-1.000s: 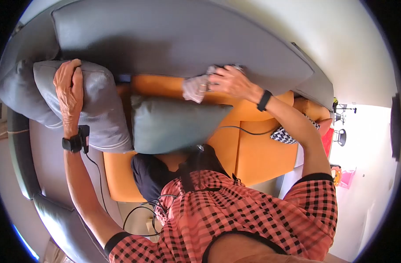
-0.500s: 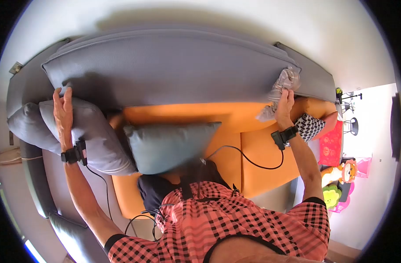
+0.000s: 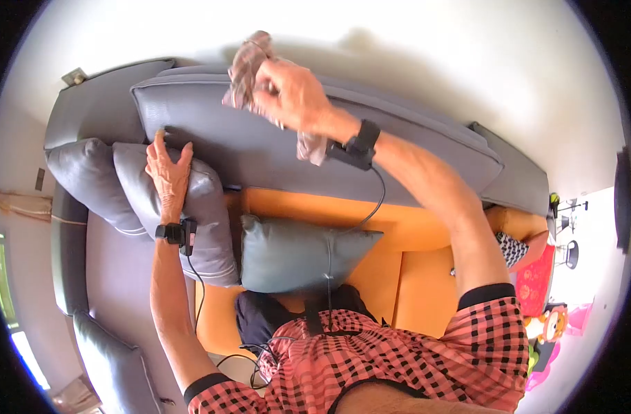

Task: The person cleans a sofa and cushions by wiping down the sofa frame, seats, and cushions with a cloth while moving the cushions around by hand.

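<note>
My right hand [image 3: 293, 96] grips a crumpled, patterned cloth [image 3: 245, 67], held up at the top edge of the grey sofa backrest [image 3: 212, 117]. Part of the cloth hangs below my wrist. On the left, my left hand [image 3: 169, 171] has its fingers spread and rests at the top of a grey cushion [image 3: 208, 238], its fingertips near the backrest. A second grey cushion [image 3: 88, 183] leans beside it. Whether the cloth touches the backrest, I cannot tell.
A grey-green cushion [image 3: 295, 255] lies on the orange seat [image 3: 426, 276] before my legs. Cables run from both wrist devices. Another cushion [image 3: 108, 366] lies at lower left. At far right are a black-and-white cushion [image 3: 511, 250], a red cloth [image 3: 533, 286] and a plush toy [image 3: 547, 324].
My right hand has swept from the right end of the backrest to the left and up, carrying the cloth. My left hand stays by the grey cushion; the whole view has shifted.
</note>
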Action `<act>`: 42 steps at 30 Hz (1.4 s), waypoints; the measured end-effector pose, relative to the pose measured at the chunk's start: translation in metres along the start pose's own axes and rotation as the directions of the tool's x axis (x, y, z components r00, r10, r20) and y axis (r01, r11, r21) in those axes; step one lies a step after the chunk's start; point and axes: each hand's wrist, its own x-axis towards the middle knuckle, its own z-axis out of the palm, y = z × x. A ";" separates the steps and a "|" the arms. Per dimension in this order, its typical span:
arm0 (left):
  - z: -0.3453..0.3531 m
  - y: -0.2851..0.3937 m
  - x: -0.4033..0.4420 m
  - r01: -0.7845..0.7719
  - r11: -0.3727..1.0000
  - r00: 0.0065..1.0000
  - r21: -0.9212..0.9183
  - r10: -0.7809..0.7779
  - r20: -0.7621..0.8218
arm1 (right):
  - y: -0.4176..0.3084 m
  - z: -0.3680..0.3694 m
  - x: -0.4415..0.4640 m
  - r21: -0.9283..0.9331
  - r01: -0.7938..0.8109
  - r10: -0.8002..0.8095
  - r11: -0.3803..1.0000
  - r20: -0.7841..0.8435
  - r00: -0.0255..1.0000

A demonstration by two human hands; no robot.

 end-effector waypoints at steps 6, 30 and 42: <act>0.002 -0.002 -0.004 -0.052 0.998 0.997 -0.040 0.050 -0.062 | 0.036 -0.093 0.032 -0.301 -0.154 0.206 0.941 0.150 0.967; 0.002 0.013 -0.009 -0.003 0.990 0.995 -0.144 -0.011 -0.096 | -0.033 0.193 0.252 -0.114 0.279 -0.165 0.954 0.576 0.801; 0.010 0.007 -0.010 -0.053 0.996 0.986 -0.078 0.040 -0.162 | -0.011 0.107 0.196 -0.382 0.238 0.112 0.893 0.701 0.705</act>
